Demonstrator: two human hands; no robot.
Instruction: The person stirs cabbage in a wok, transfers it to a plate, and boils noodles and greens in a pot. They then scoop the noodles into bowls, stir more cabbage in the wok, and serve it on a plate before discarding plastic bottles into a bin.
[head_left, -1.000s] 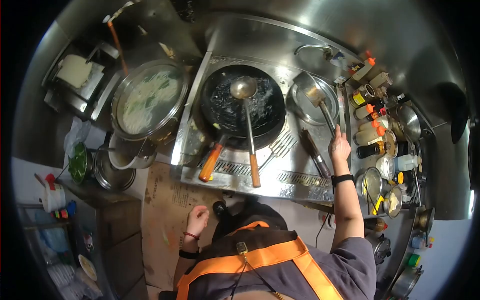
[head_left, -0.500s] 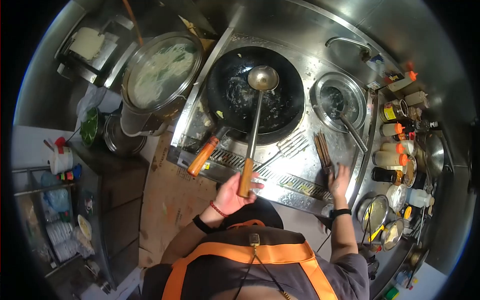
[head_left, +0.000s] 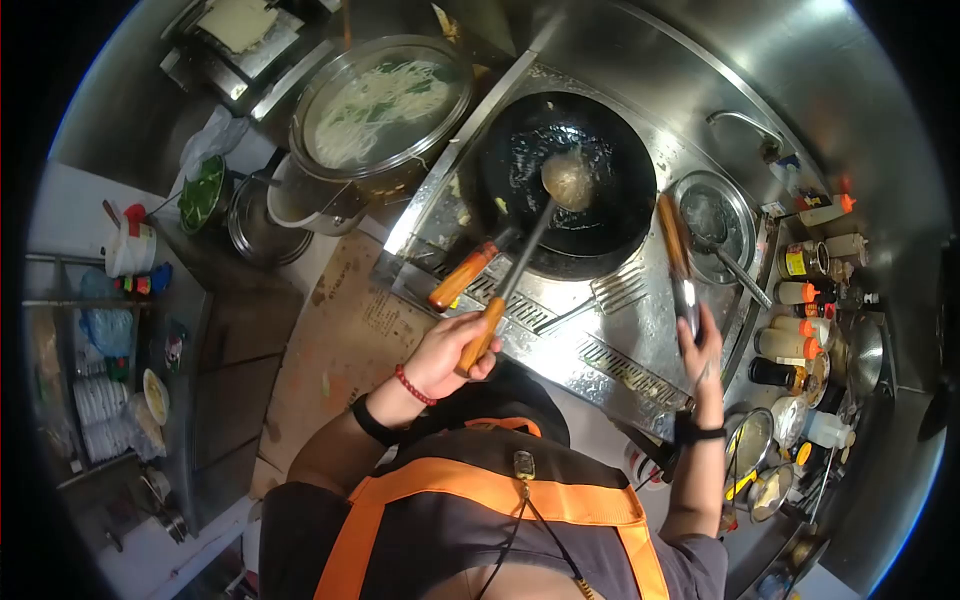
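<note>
The steel desk (head_left: 640,325) carries the black wok (head_left: 500,165), whose floor looks wet and shiny. Left of the wok stands a wide pot (head_left: 430,140) of pale noodles (head_left: 380,115) with green leaves in liquid. Right of the wok sits a round basin (head_left: 742,200), with a scoop (head_left: 745,278) leaning in it, its handle toward the near right.

The ladle (head_left: 524,250) has its round end inside the wok and its wooden end in the left hand (head_left: 450,355), on the person's side of the wok. Its long axis slants away from the person and to the right, passing just right of the wok handle (head_left: 463,275). The bowl is blurred, so I cannot tell which way up it faces.

The brush (head_left: 681,265) stands off the wok's right side, between wok and basin. Its bristle end points away from the person, leaning slightly left, near the rim; its other end is in the right hand (head_left: 702,350), nearer the person than the wok.

Both hands are narrow: the left curled around the ladle's wood, the right around the brush's lower end. Between them, near the wok's front right edge, lies a slotted turner (head_left: 618,290).

Sauce bottles (head_left: 783,343) line up well right of the wok. There are 2 black wristbands (head_left: 372,420), 1 per arm, and 1 red bracelet (head_left: 412,385) on the left wrist.
</note>
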